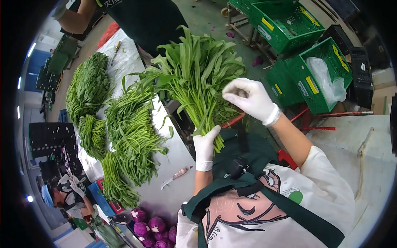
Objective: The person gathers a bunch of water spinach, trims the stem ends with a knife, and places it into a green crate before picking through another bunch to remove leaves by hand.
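Note:
My left hand (204, 148), in a white glove, is wrapped round the lower stems of a large bunch of leafy greens (198, 78), whose leaves fan out away from me. To the right of the bunch, my right hand (250, 99), also gloved, is raised with its fingers curled and the fingertips close to the thumb; whether anything is between them is too small to tell. Piles of greens (132, 132) lie on the metal table (175, 151) to the left. A knife (177, 177) rests on the table near its edge.
Green crates (285, 31) stand at the upper right. Purple vegetables (157, 225) are at the bottom. A person in a dark apron (149, 20) stands across the table; another person (68, 196) is at the lower left. Another knife (116, 48) lies at the table's far end.

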`<control>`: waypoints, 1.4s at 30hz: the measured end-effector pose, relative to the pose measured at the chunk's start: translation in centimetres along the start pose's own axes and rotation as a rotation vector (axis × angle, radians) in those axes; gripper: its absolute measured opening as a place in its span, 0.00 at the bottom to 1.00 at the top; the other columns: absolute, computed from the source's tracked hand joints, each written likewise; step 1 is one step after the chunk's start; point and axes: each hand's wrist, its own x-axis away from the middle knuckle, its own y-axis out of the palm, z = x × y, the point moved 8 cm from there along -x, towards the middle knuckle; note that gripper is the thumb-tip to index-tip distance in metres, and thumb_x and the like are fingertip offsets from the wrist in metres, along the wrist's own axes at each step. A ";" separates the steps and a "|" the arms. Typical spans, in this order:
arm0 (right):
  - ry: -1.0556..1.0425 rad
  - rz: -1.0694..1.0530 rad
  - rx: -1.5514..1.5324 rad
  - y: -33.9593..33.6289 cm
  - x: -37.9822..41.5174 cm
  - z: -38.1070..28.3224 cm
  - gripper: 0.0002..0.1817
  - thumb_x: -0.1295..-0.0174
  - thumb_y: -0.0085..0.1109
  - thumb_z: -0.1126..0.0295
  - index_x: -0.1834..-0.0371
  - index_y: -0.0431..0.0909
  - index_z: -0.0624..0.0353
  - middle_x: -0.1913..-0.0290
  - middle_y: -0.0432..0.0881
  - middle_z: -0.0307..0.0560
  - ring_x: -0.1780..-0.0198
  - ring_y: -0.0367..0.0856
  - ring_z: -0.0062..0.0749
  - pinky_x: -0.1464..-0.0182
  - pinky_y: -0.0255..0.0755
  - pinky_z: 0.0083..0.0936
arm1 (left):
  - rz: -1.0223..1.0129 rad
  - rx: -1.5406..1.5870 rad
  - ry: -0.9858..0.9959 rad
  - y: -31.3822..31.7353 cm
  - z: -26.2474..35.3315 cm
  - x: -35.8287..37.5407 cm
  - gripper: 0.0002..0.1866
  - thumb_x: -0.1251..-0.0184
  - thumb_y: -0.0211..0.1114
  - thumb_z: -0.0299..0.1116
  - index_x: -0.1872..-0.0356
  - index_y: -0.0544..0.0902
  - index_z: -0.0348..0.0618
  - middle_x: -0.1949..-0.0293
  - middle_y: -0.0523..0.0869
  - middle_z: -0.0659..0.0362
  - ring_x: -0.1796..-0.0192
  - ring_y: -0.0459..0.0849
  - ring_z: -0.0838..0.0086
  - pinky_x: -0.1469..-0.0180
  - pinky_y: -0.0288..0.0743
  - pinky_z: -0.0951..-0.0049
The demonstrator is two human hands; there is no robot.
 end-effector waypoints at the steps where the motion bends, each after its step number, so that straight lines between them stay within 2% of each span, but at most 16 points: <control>1: -0.121 0.057 0.042 0.2 -0.7 -1.3 0.12 0.45 0.66 0.69 0.57 0.81 0.56 0.73 0.78 0.37 0.80 0.66 0.15 0.76 0.62 0.16 | -0.007 -0.005 -0.007 0.2 0.0 0.1 0.19 0.48 0.68 0.21 0.53 0.77 0.34 0.62 0.81 0.61 0.63 0.77 0.79 0.59 0.73 0.78; 2: -0.241 0.112 0.083 0.6 -1.2 -2.7 0.14 0.46 0.67 0.68 0.56 0.82 0.55 0.73 0.78 0.37 0.81 0.64 0.17 0.77 0.61 0.17 | -0.011 -0.010 -0.015 0.3 0.0 0.2 0.18 0.48 0.68 0.22 0.54 0.77 0.34 0.62 0.81 0.61 0.63 0.77 0.79 0.59 0.73 0.78; 4: -0.293 0.168 0.285 1.5 -2.4 -4.6 0.11 0.46 0.64 0.61 0.61 0.82 0.50 0.70 0.79 0.38 0.72 0.80 0.33 0.70 0.73 0.27 | -0.015 -0.040 -0.006 0.3 -0.4 0.2 0.18 0.48 0.68 0.22 0.54 0.77 0.34 0.62 0.81 0.61 0.63 0.78 0.79 0.58 0.73 0.78; 8: -0.377 0.236 0.368 2.8 -4.1 -4.6 0.07 0.47 0.64 0.63 0.67 0.82 0.50 0.69 0.78 0.37 0.71 0.80 0.33 0.70 0.73 0.26 | 0.011 -0.040 0.119 0.8 0.4 0.5 0.17 0.48 0.68 0.21 0.54 0.78 0.35 0.67 0.81 0.62 0.69 0.78 0.80 0.67 0.73 0.78; 9: -0.374 0.202 0.298 2.8 -3.8 -4.5 0.06 0.47 0.64 0.64 0.68 0.82 0.50 0.69 0.78 0.37 0.71 0.80 0.33 0.70 0.73 0.26 | -0.005 -0.045 0.049 0.7 0.2 0.6 0.18 0.48 0.69 0.22 0.55 0.77 0.34 0.63 0.81 0.60 0.64 0.78 0.78 0.59 0.74 0.76; 15: -0.540 0.078 0.217 3.7 -0.7 -3.9 0.07 0.53 0.67 0.76 0.71 0.80 0.57 0.55 0.83 0.46 0.60 0.84 0.38 0.58 0.77 0.25 | -0.032 -0.013 0.056 0.5 0.6 0.5 0.18 0.48 0.69 0.21 0.54 0.77 0.34 0.62 0.83 0.60 0.64 0.79 0.79 0.60 0.74 0.77; 18: -0.582 0.042 0.088 3.7 -1.0 -4.2 0.07 0.52 0.65 0.77 0.70 0.80 0.58 0.56 0.84 0.46 0.61 0.83 0.40 0.59 0.77 0.26 | -0.038 -0.036 0.083 1.0 0.9 0.5 0.19 0.48 0.67 0.20 0.52 0.78 0.35 0.63 0.82 0.61 0.66 0.79 0.79 0.64 0.74 0.78; 23: -0.130 -0.103 -0.181 4.9 -0.6 -2.4 0.04 0.41 0.58 0.74 0.66 0.79 0.62 0.66 0.82 0.44 0.69 0.79 0.21 0.62 0.73 0.19 | -0.064 -0.008 0.059 1.0 0.2 -0.1 0.19 0.47 0.68 0.21 0.52 0.77 0.34 0.59 0.83 0.60 0.60 0.80 0.78 0.57 0.74 0.77; 28: -0.004 -0.125 -0.395 6.3 2.9 -1.9 0.04 0.40 0.58 0.75 0.63 0.76 0.63 0.65 0.82 0.43 0.63 0.80 0.22 0.57 0.74 0.22 | -0.063 0.028 0.145 0.1 0.0 -0.7 0.19 0.45 0.61 0.20 0.49 0.76 0.31 0.53 0.82 0.55 0.53 0.80 0.75 0.50 0.74 0.76; 31: 0.069 -0.140 -0.576 6.9 4.1 -0.7 0.03 0.37 0.56 0.75 0.63 0.73 0.62 0.61 0.81 0.44 0.62 0.79 0.22 0.56 0.73 0.22 | -0.048 0.065 0.157 -0.1 0.0 -0.5 0.18 0.46 0.67 0.21 0.53 0.76 0.35 0.59 0.83 0.59 0.58 0.80 0.78 0.55 0.74 0.77; 34: 0.162 -0.372 -0.541 9.0 5.9 -0.7 0.03 0.38 0.57 0.75 0.64 0.74 0.62 0.62 0.81 0.43 0.63 0.78 0.19 0.57 0.73 0.20 | -0.073 0.050 0.160 -0.2 0.1 -0.9 0.16 0.46 0.67 0.21 0.55 0.76 0.34 0.61 0.83 0.59 0.62 0.80 0.79 0.58 0.74 0.77; 36: 0.059 -0.416 -0.593 8.2 6.1 -2.4 0.06 0.40 0.60 0.73 0.66 0.74 0.63 0.67 0.81 0.43 0.65 0.79 0.21 0.59 0.74 0.21 | -0.009 0.001 0.004 -0.9 -0.3 -1.2 0.17 0.48 0.68 0.21 0.56 0.76 0.35 0.63 0.83 0.59 0.64 0.80 0.78 0.59 0.74 0.76; 38: 0.318 -0.434 -1.036 6.1 5.8 -2.0 0.06 0.41 0.62 0.73 0.65 0.74 0.61 0.66 0.82 0.45 0.63 0.81 0.24 0.61 0.76 0.20 | 0.014 -0.038 0.063 -1.0 0.9 -0.8 0.18 0.48 0.68 0.21 0.54 0.76 0.34 0.61 0.82 0.59 0.62 0.79 0.78 0.57 0.74 0.76; 39: 0.291 -0.475 -1.053 4.9 5.3 0.1 0.08 0.41 0.63 0.71 0.63 0.74 0.59 0.66 0.82 0.46 0.65 0.82 0.27 0.63 0.77 0.20 | 0.013 -0.032 0.075 -1.0 1.1 -0.6 0.19 0.48 0.68 0.21 0.53 0.76 0.34 0.60 0.82 0.59 0.61 0.79 0.77 0.56 0.74 0.76; 40: 0.371 -0.483 -0.947 3.7 4.5 1.3 0.07 0.41 0.62 0.71 0.64 0.76 0.60 0.68 0.83 0.45 0.68 0.82 0.24 0.65 0.76 0.19 | 0.012 -0.026 0.088 -0.8 1.2 -0.4 0.20 0.47 0.68 0.21 0.52 0.76 0.34 0.59 0.82 0.58 0.60 0.80 0.77 0.55 0.74 0.76; 42: -0.034 -0.143 0.621 0.2 2.7 2.5 0.06 0.41 0.62 0.71 0.64 0.78 0.59 0.69 0.83 0.42 0.70 0.81 0.18 0.66 0.75 0.18 | 0.002 -0.028 0.112 -0.5 1.2 -0.3 0.21 0.47 0.67 0.21 0.50 0.75 0.33 0.57 0.82 0.58 0.58 0.80 0.76 0.54 0.74 0.75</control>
